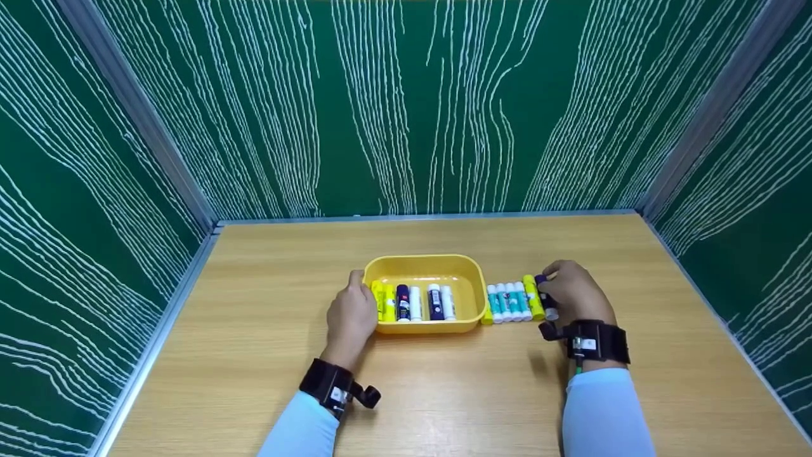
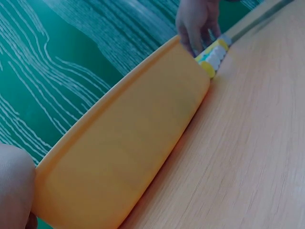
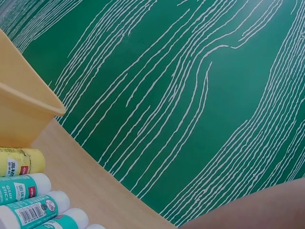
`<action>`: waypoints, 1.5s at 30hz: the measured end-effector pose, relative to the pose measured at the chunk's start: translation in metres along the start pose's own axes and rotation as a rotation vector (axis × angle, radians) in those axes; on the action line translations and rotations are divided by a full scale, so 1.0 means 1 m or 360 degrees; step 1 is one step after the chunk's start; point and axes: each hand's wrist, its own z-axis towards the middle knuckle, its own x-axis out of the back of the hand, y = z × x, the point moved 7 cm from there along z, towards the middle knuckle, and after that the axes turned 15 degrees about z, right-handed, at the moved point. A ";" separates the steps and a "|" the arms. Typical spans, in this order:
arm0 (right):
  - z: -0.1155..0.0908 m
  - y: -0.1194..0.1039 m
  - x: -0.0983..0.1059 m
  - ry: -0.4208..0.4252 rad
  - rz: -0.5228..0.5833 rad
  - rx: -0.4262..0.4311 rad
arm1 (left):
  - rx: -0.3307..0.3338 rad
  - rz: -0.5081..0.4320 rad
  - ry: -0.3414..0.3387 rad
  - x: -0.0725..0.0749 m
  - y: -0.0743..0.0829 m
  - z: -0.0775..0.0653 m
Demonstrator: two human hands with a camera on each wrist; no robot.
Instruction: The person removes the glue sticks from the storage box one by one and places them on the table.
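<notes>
My left hand (image 1: 352,311) grips the left end of a yellow plastic basket (image 1: 425,327), whose long side fills much of the left wrist view. Inside it stand or lie several sticks side by side: yellow glue sticks (image 1: 388,303), dark ones (image 1: 403,303) and white ones (image 1: 448,304). Right of the basket, a row of teal-and-white glue sticks (image 1: 509,301) lies on the table, a yellow glue stick (image 1: 533,298) beside them. At the row's right end my right hand (image 1: 577,295) pinches a dark glue stick (image 1: 549,308) near its top, partly covering it.
Another yellow glue stick (image 3: 21,162) lies against the basket's right end. The wooden table (image 1: 444,393) ends at green panels (image 1: 431,114) with white wavy lines, behind and on both sides. Metal strips (image 1: 152,139) run along the panel corners.
</notes>
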 end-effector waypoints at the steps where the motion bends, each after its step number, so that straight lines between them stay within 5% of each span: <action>1: 0.000 0.000 0.000 -0.0002 0.0011 0.0000 | 0.0002 -0.0002 -0.0006 0.000 0.000 0.000; 14: 0.001 0.001 0.000 0.0015 0.0001 -0.0026 | -0.0010 -0.0018 -0.0007 -0.002 0.000 0.001; 21: 0.001 0.000 0.004 0.0043 -0.0061 0.0067 | -0.0019 -0.0007 0.0002 -0.001 0.000 -0.001; 31: 0.002 0.003 0.008 0.0095 0.0040 -0.0076 | 0.0006 -0.0010 -0.0011 -0.001 0.000 -0.002; 45: 0.005 0.000 0.002 0.0057 0.0079 0.0036 | 0.0007 -0.0014 -0.0017 -0.001 0.000 -0.001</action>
